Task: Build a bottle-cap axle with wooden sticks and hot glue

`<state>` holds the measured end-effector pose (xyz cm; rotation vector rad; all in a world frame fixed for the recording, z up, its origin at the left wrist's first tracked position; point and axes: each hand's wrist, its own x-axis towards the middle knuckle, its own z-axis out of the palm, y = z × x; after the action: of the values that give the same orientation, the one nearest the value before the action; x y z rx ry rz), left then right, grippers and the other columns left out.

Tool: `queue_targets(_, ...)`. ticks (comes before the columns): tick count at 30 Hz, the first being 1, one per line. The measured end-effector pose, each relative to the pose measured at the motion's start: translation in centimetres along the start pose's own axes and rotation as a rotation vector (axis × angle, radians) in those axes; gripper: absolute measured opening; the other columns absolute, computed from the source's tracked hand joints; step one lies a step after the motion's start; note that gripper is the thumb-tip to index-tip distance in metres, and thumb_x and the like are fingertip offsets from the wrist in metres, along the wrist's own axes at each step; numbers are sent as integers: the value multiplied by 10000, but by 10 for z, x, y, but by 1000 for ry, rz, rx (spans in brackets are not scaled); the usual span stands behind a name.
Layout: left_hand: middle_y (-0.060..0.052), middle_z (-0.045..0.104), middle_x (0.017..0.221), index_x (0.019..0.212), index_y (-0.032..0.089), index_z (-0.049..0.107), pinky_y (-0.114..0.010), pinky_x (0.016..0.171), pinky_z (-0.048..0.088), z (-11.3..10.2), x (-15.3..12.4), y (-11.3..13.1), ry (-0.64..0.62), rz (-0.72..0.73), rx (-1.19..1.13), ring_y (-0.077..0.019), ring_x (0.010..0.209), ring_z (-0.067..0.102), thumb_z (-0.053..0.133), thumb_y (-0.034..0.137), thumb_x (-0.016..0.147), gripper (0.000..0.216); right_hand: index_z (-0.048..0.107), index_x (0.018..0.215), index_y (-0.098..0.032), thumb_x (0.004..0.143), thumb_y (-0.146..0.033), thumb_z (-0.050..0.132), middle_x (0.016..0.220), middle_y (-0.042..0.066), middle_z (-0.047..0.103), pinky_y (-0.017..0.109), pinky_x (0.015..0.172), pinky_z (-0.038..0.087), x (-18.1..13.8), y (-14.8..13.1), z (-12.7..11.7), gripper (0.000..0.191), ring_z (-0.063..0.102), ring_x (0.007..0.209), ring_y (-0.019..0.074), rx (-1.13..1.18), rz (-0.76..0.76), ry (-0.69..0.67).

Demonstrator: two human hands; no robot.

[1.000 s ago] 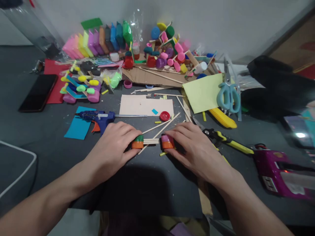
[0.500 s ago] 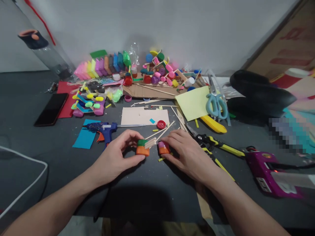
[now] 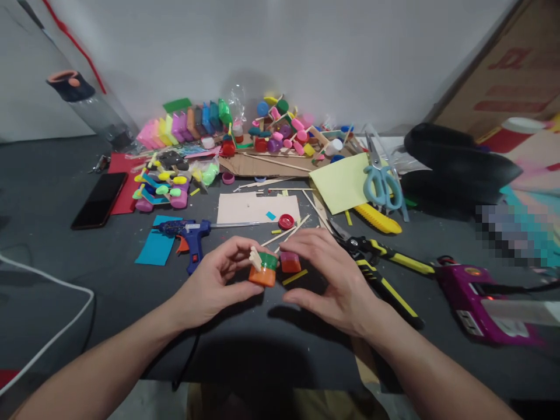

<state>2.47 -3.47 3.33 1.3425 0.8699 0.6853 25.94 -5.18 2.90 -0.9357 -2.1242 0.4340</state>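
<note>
My left hand (image 3: 213, 277) grips a joined pair of bottle caps (image 3: 263, 276), green above orange, between thumb and fingers just over the table. Short pale wooden sticks (image 3: 254, 259) jut from the side of this pair. Open, with thumb and fingers spread, my right hand (image 3: 336, 280) hovers beside a second pair of caps (image 3: 290, 262), purple and orange-red, which rests on the table. Near them lie a yellow strip (image 3: 295, 277), thin wooden sticks (image 3: 298, 225) and a red cap (image 3: 286, 221).
A blue glue gun (image 3: 191, 233) lies left on blue paper (image 3: 155, 254). Black-and-yellow pliers (image 3: 385, 291), a yellow cutter (image 3: 380, 219), scissors (image 3: 384, 186) and a purple device (image 3: 466, 291) are at right. Colourful clay packs (image 3: 192, 122) and cap models line the back.
The green-and-orange caps have turned in my left hand, so the sticks now point up and left. My right hand has let go of the purple cap pair and opened.
</note>
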Motion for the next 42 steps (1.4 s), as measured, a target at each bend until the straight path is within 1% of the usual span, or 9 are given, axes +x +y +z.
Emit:
queue_targets(6, -63, 690, 1215, 1175, 247, 646, -330, 1014, 512, -1, -2, -5, -135, 16, -35, -206, 1141, 664, 755, 186, 817, 380, 609, 1233, -206, 911, -420, 691, 1155, 104, 680, 428, 984, 485, 1, -14, 3, 395, 609, 1121, 243, 224, 90, 9)
queue_targets(11, -66, 738, 1131, 1253, 259, 690, -279, 884, 534, -5, -1, -7, -316, -125, -312, -214, 1026, 705, 742, 369, 864, 407, 676, 1152, -229, 934, -334, 678, 1153, 72, 679, 369, 1002, 469, -1, -12, 2, 242, 601, 1135, 202, 548, 262, 6)
queue_targets(14, -59, 740, 1066, 1253, 248, 679, -262, 860, 537, -3, 0, -8, -398, -152, -533, -194, 948, 730, 731, 415, 872, 419, 691, 1116, -239, 915, -354, 703, 1167, 73, 672, 385, 1011, 468, -2, -10, 3, 232, 595, 1159, 217, 651, 292, 6)
queue_targets(20, -96, 742, 1052, 1161, 191, 672, -245, 850, 541, 1, 1, -8, -325, -210, -704, -186, 973, 725, 768, 347, 852, 359, 642, 1144, -253, 775, -336, 849, 1207, 58, 628, 375, 1015, 459, -2, -14, 8, 431, 594, 1147, 213, 492, 211, -3)
queue_targets(25, -115, 740, 1104, 1155, 184, 666, -243, 893, 525, 2, 2, -12, -350, -194, -686, -199, 1055, 714, 745, 371, 871, 350, 640, 1046, -225, 816, -270, 815, 1222, 71, 623, 347, 1014, 445, -1, -18, 10, 292, 587, 1157, 197, 358, 174, -2)
queue_targets(31, -115, 738, 1170, 1262, 216, 651, -277, 982, 495, 2, 2, -16, -408, -190, -630, -217, 1124, 699, 743, 358, 870, 427, 635, 1074, -222, 843, -322, 789, 1206, 67, 627, 339, 1006, 449, 0, -16, 11, 295, 582, 1146, 190, 302, 139, 19)
queue_targets(35, -87, 765, 1060, 1162, 200, 714, -243, 865, 533, 1, 3, -15, -349, -206, -575, -192, 979, 734, 813, 373, 798, 415, 630, 1110, -244, 841, -352, 789, 1206, 54, 635, 348, 1006, 464, 0, -16, 10, 331, 590, 1136, 196, 329, 107, 5)
queue_targets(39, -59, 772, 956, 1094, 206, 716, -230, 748, 564, -2, 3, -10, -269, -124, -610, -182, 862, 753, 861, 330, 741, 401, 591, 1304, -280, 909, -559, 638, 1252, 70, 637, 399, 1052, 464, -4, -11, 11, 485, 580, 1213, 241, 425, 223, 47)
queue_targets(42, -31, 776, 958, 1041, 222, 709, -212, 736, 576, -10, 2, -1, -114, 35, -627, -170, 855, 765, 887, 256, 704, 383, 618, 1248, -288, 989, -446, 559, 1208, 59, 671, 362, 978, 517, -3, -4, 14, 309, 646, 1123, 212, 330, 399, 180)
